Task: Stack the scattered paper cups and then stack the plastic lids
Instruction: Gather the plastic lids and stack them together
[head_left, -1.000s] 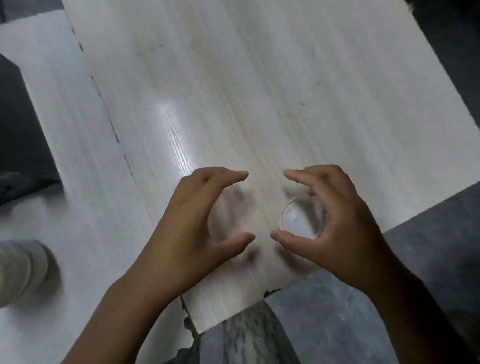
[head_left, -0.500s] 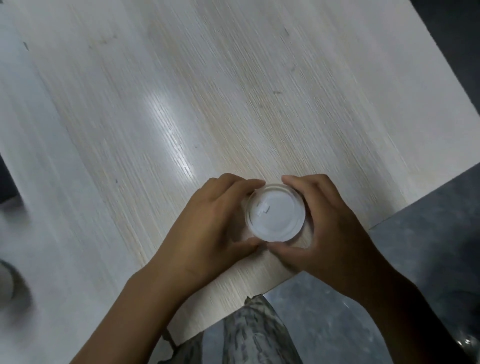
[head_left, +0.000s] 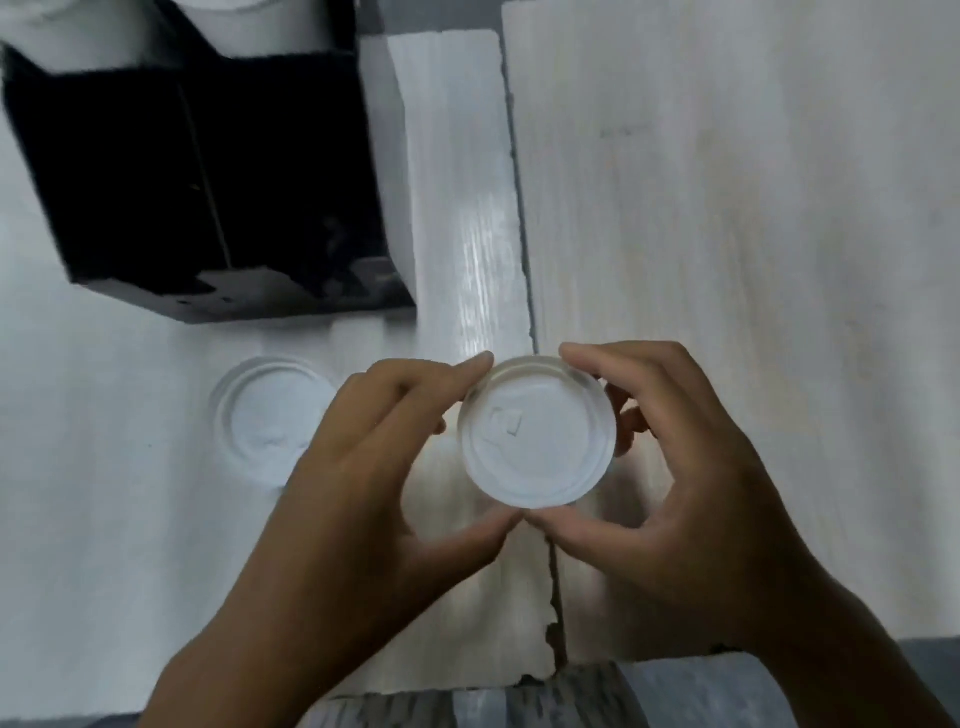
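We pinch the round translucent plastic lid (head_left: 537, 434) by its rim, left hand (head_left: 363, 467) and right hand (head_left: 691, 483) | light, thin, probably flexible | second translucent lid (head_left: 270, 415) beside our left hand.

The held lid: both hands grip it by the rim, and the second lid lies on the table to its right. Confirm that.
Wrong side. In the head view both hands, left hand and right hand, grip the held lid, but the second lid lies to its left.

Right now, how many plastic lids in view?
2. One lid is held between the left hand and right hand; another lid lies on the table to its left. The held one may be a stack.
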